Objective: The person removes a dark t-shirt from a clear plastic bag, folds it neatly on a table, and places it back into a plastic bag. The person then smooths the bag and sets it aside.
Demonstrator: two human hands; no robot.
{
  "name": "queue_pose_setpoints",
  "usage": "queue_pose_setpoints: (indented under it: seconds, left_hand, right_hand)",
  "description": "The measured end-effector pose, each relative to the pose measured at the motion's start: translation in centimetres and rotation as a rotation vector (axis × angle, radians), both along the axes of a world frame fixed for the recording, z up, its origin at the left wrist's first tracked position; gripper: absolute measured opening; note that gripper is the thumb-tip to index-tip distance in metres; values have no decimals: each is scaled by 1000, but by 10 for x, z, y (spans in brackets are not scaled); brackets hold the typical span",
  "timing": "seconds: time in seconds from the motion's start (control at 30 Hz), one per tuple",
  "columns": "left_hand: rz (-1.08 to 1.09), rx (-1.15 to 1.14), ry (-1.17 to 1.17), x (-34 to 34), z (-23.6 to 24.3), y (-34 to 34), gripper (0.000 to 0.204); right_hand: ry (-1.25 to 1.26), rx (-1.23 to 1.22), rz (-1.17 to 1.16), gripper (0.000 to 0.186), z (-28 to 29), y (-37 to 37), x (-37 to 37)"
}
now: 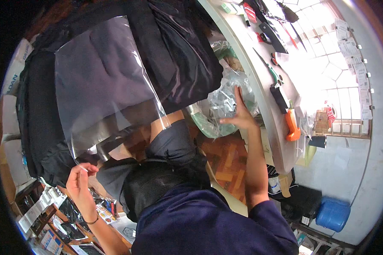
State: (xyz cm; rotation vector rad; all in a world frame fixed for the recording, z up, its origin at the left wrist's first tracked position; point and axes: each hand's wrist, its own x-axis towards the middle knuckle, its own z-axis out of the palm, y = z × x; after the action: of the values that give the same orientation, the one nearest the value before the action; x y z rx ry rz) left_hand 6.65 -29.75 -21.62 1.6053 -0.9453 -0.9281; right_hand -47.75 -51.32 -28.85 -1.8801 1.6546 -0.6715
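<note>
A clear plastic bag (98,80) lies flat over a pile of black fabric (181,51) in front of me. Its lower left corner reaches my left hand (81,182), whose thumb and fingers are pinched at that edge; a small white glint shows between them. Off to the right, my right hand (242,117) is open, fingers spread and holding nothing that I can see. Behind and below it is a bin bag (230,100) with crumpled clear plastic in it. Whether the right hand touches that plastic I cannot tell.
A white table (266,127) runs along the right, bearing green-handled scissors (273,70), an orange-handled tool (292,125) and other tools. Beyond are a bright barred window (327,63) and a blue water jug (332,213). Cardboard boxes (15,157) stand at the left.
</note>
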Motion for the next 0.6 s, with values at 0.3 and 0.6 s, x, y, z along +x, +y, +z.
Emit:
queue_pose_setpoints:
  seconds: [0.3,0.6]
  left_hand:
    - [197,-110,-48,18,-6,29,24]
    - [118,-255,-165,30,5,10,22]
  right_hand:
    - [-98,518,-408,96,-15,147,-46]
    - [244,77,168,95,51,103,5]
